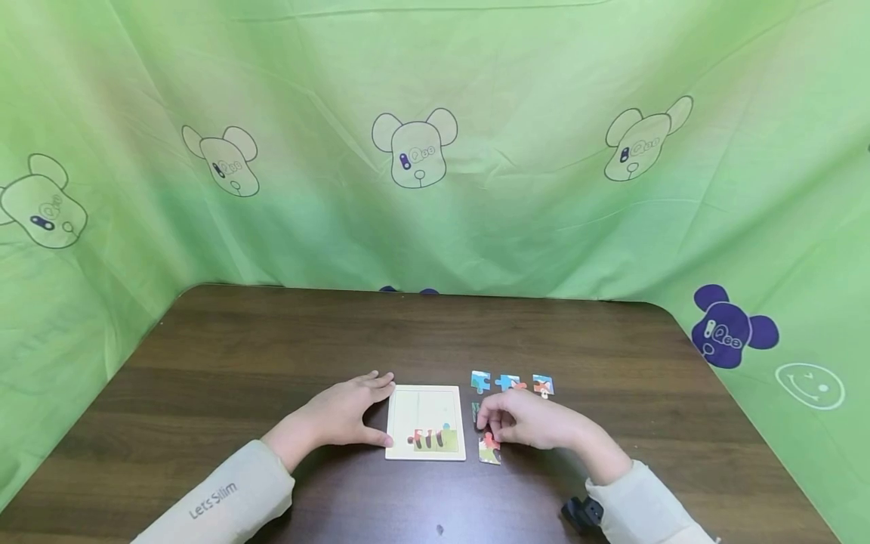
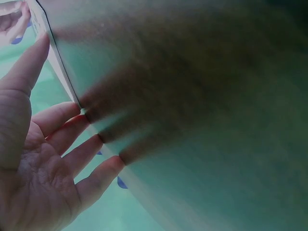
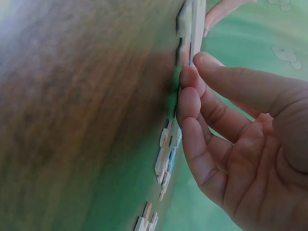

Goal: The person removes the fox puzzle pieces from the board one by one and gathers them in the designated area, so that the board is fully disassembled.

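A light wooden puzzle tray lies on the table in the head view, with a joined strip of picture pieces along its lower part. My left hand is at its left side, fingers spread and fairly straight, thumb at the lower left corner. To the right of the tray, my right hand is low over loose puzzle pieces, fingertips bent down near a dark green piece that they partly cover. Just below them lies a red and green piece. The right wrist view shows the thumb and forefinger tips apart, with no piece visible between them.
Above the right hand are three more loose pieces: a blue one, a blue and red one and another. A green printed curtain hangs behind the brown table. A black wrist device is by the right sleeve.
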Motion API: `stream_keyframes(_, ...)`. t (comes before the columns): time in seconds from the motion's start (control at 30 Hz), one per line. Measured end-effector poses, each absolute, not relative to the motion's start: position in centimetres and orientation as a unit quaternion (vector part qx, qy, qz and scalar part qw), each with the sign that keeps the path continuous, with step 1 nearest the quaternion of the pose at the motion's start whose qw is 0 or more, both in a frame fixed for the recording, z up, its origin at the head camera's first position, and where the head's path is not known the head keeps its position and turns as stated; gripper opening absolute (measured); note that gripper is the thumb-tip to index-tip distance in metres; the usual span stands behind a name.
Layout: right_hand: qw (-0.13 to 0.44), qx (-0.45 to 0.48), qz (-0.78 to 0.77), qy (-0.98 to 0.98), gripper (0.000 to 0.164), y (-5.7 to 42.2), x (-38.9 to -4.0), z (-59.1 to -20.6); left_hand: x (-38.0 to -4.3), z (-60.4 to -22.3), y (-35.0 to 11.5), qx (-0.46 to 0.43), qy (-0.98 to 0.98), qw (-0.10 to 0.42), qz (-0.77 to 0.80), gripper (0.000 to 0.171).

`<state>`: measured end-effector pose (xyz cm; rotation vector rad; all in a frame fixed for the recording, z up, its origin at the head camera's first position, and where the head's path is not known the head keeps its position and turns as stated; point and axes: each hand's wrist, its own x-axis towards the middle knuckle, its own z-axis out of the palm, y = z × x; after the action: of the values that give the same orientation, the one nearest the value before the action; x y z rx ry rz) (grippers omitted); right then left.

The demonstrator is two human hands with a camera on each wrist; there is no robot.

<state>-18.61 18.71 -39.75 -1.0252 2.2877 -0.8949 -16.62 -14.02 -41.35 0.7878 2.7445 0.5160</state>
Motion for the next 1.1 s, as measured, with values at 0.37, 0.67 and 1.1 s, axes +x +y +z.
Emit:
stream_keyframes(0.37, 0.217, -0.380, -0.336, 0.834, 0.014, 17.6, -18.8, -39.4, -16.6, -41.3, -14.1, 0.271, 0.939, 0.119, 0.176, 0.083)
stream_keyframes(0.67, 0.202, -0.406, -0.304, 0.838, 0.011, 14.5, -19.2, -39.4, -16.7, -41.3, -14.0, 0.268, 0.940, 0.122, 0.173, 0.082)
stream_keyframes(1.1, 0.182, -0.450, -0.251, 0.838, 0.008, 11.1, -19.3, -39.8, -17.0, -41.4, -14.1, 0.270, 0.940, 0.119, 0.172, 0.082)
